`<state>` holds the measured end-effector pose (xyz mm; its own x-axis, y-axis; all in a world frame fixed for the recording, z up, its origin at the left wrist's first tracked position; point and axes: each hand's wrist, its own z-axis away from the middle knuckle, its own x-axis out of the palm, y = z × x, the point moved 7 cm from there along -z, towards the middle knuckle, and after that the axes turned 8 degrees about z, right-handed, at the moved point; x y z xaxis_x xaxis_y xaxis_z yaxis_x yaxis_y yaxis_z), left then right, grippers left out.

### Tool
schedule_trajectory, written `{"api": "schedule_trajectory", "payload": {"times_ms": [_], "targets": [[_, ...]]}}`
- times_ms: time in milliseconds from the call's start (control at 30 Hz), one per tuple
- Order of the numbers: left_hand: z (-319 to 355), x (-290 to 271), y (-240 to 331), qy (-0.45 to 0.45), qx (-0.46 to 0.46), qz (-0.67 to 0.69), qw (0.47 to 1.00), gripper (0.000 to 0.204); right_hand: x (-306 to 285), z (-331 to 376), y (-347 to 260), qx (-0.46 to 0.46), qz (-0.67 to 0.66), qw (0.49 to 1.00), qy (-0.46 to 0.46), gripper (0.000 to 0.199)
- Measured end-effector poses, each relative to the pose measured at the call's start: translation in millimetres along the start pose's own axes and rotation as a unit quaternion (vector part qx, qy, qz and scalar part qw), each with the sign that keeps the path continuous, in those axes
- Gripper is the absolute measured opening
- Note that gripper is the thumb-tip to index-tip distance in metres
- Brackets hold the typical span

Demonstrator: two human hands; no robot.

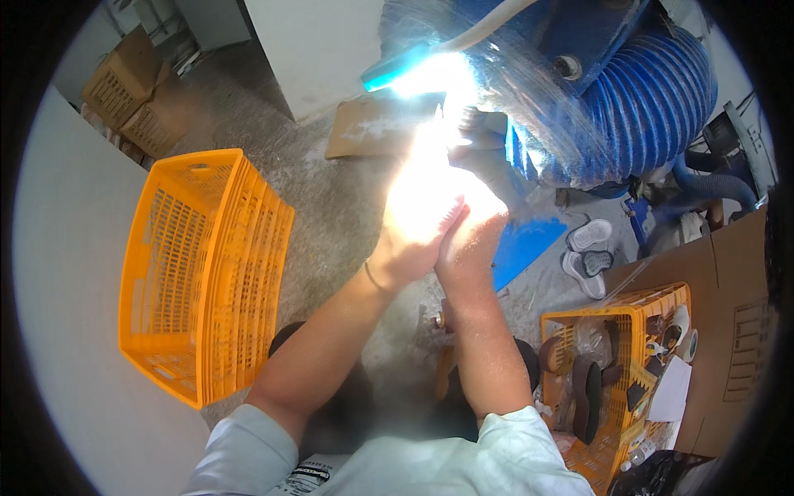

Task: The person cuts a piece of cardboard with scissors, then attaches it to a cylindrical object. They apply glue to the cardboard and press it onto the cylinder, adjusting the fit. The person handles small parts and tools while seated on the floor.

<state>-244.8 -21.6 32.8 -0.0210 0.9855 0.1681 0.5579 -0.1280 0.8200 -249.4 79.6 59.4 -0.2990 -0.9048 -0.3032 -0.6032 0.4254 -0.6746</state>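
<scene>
My left hand (410, 231) and my right hand (473, 230) are pressed together in front of me, arms stretched forward. Their fingers look closed around something, but strong glare washes out the fingertips and whatever they grip. Just above them shines a bright lamp (395, 69) on a pale curved arm. Beside the lamp stands a dusty blue machine (529, 91), with a thick blue ribbed hose (653, 99) curving down its right side. Behind my hands a brown cardboard sheet (351, 132) leans near the wall.
Stacked orange plastic crates (248, 273) stand at the left. Another orange crate (616, 314) at the right holds sanding belts and scraps, beside a large cardboard panel (728, 331). Pale shoes (585, 260) and a blue sheet (529, 248) lie on the floor. Cardboard boxes (128, 87) sit far left.
</scene>
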Motion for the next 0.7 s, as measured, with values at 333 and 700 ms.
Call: {"api": "schedule_trajectory", "payload": {"times_ms": [333,700], "targets": [[0,2,11,-0.003,0.034,-0.05,0.998,0.028,1,1,4,0.001,-0.02,1.0,0.021,0.008],[5,4,19,0.014,0.079,-0.128,0.989,0.025,2,1,-4,-0.037,0.052,0.998,-0.008,0.017]]}}
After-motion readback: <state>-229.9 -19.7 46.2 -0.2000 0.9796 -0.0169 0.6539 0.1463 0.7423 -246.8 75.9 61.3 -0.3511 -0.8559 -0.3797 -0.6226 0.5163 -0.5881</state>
